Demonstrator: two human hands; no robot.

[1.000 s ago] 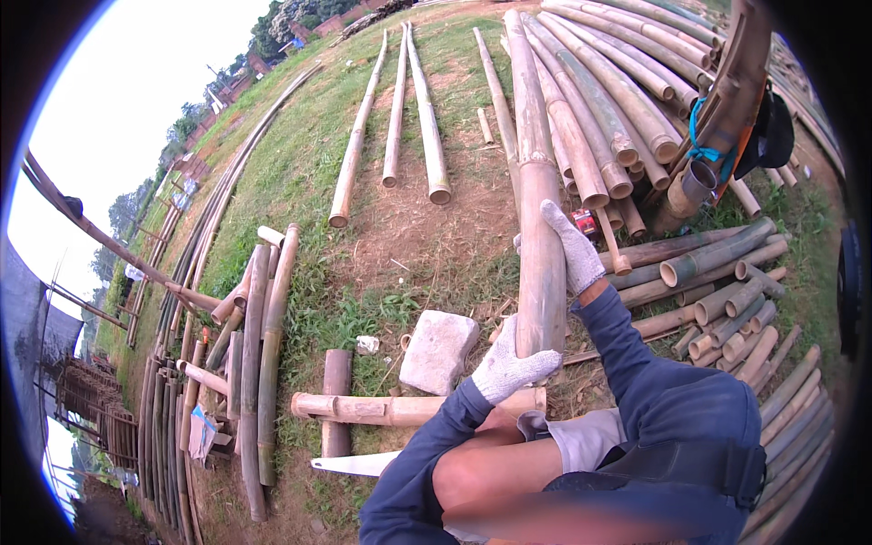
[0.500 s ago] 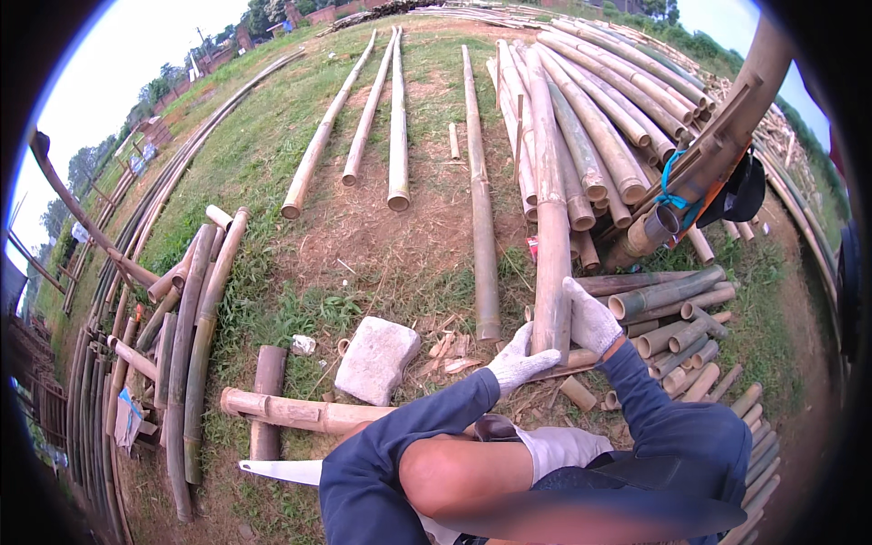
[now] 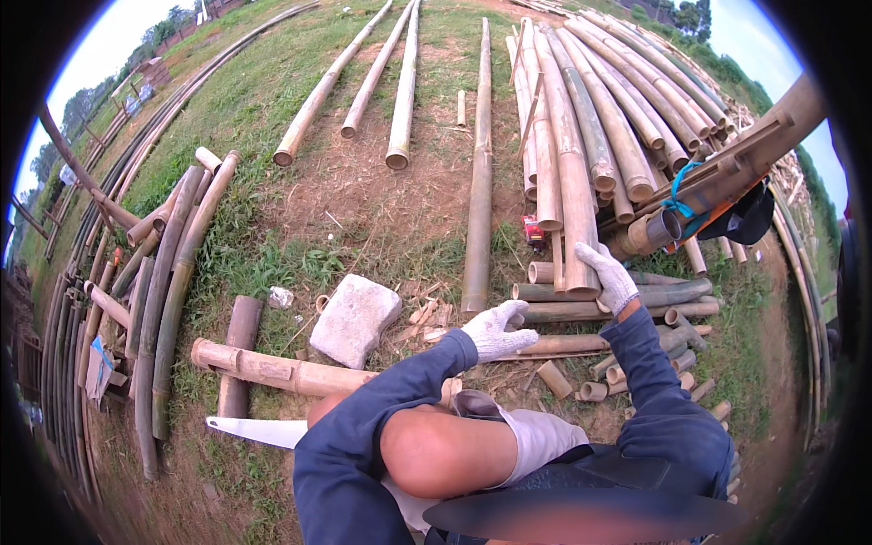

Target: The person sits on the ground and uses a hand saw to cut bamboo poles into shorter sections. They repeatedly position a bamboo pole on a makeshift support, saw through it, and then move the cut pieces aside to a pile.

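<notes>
My right hand [image 3: 607, 276], in a white glove, has its fingers against the near end of a thick bamboo pole [image 3: 570, 182] and seems to grip it there. That pole stretches away from me over the pile. My gloved left hand [image 3: 497, 330] is off the pole, with fingers apart and nothing in them. Just beyond it lies the near end of a single greenish bamboo pole [image 3: 478, 218] on the ground. A red object [image 3: 534, 233] sits beside the gripped pole. Short bamboo pieces [image 3: 636, 309] lie below and around my right hand.
A pale stone block [image 3: 355, 322] lies left of centre. Near my knee, a notched bamboo length [image 3: 272, 367] rests across a short log [image 3: 241, 331], with a white saw blade [image 3: 259, 431] close by. Bamboo stacks [image 3: 186, 282] stand at the left; a leaning trunk [image 3: 745, 145] rises at the right.
My left hand has let go of the bamboo pole and drawn away to the left. The pole's near end has shifted right, with my right hand still at it. The view has tilted slightly.
</notes>
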